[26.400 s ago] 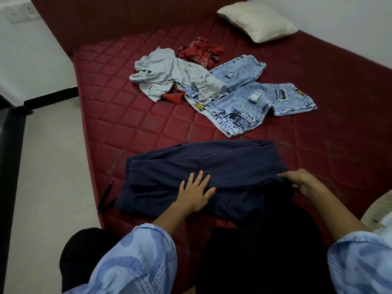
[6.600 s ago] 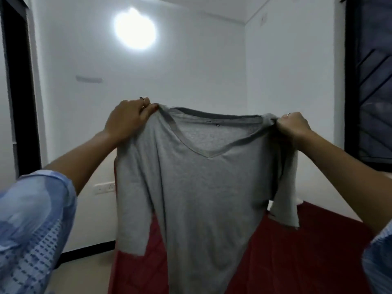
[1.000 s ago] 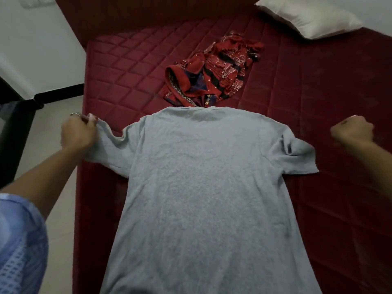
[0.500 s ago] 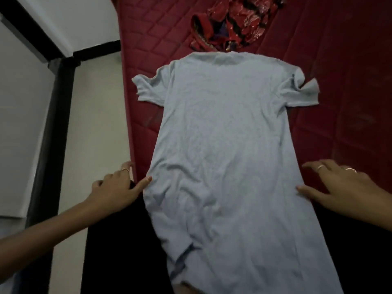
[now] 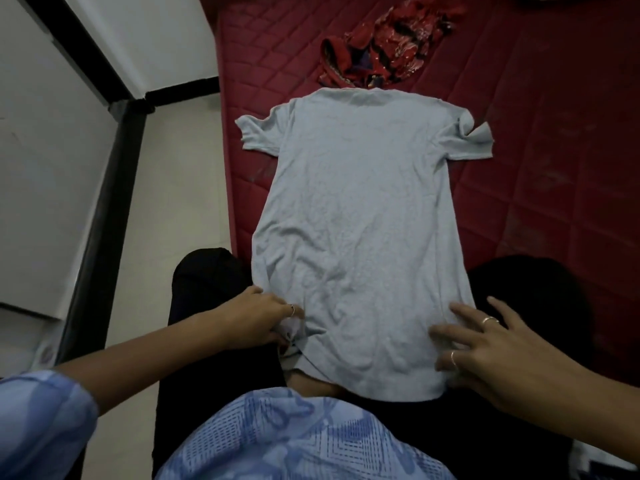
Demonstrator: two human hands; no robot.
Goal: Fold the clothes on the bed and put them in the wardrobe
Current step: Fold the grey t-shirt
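Both hands dropped to grey cotton T-shirt hem: left hand pinches corner, right hand fingers splayed flat, smoothing before fold.

Dim, even indoor light with no hard shadows or glare, dark lower areas losing detail, overall soft focus, slight motion blur near, and wide-angle bending toward the left edge.

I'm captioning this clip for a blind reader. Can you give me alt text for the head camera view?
A grey T-shirt lies spread flat on a red quilted mattress, its hem toward the person. The left hand grips the hem's corner, and the right hand rests with spread fingers on the other corner. A crumpled red patterned garment lies beyond the collar.
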